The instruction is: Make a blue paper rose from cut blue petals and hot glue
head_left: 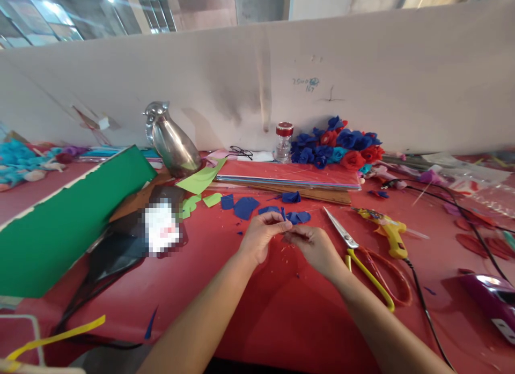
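Note:
My left hand (260, 235) and my right hand (314, 247) meet over the red table (257, 309), fingers pinched together on a small blue paper piece (284, 215) held between them. Several blue paper petals (245, 206) lie just beyond my fingers. Yellow-handled scissors (362, 256) rest on the table right of my right hand. A yellow glue gun (388, 230) lies further right with its black cord trailing toward me.
A green sheet (60, 224) and a black bag (120, 245) lie at left. A metal jug (173, 140), a red-capped jar (284, 141), stacked coloured paper (289, 175) and a pile of blue and red paper flowers (338, 146) stand by the white partition. A purple device (493, 299) sits at right.

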A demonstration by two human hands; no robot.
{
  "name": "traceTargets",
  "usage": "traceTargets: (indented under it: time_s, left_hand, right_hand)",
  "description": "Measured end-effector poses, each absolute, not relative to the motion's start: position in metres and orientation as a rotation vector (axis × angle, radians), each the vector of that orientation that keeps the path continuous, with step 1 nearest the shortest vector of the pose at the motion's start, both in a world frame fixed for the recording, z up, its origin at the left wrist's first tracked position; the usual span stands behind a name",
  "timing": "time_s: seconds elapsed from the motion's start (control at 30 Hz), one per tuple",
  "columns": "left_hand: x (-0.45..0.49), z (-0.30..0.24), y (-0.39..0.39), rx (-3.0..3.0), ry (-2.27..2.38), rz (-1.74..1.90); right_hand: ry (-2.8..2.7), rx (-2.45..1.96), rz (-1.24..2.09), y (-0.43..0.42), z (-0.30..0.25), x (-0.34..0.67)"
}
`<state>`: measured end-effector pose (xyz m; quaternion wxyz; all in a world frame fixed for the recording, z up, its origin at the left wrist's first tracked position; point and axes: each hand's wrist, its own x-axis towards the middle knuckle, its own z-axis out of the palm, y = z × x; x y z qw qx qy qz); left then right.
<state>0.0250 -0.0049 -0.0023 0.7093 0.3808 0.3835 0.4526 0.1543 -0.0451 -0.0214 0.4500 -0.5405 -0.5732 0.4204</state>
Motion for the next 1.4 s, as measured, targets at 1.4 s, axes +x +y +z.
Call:
traceTargets:
  time_s: [1.4]
  left_hand:
    - [0.026, -0.005, -0.003, 0.795, 0.863, 1.151]
  right_hand:
    - [-1.391, -1.498, 0.781, -0.046, -0.018, 0.153]
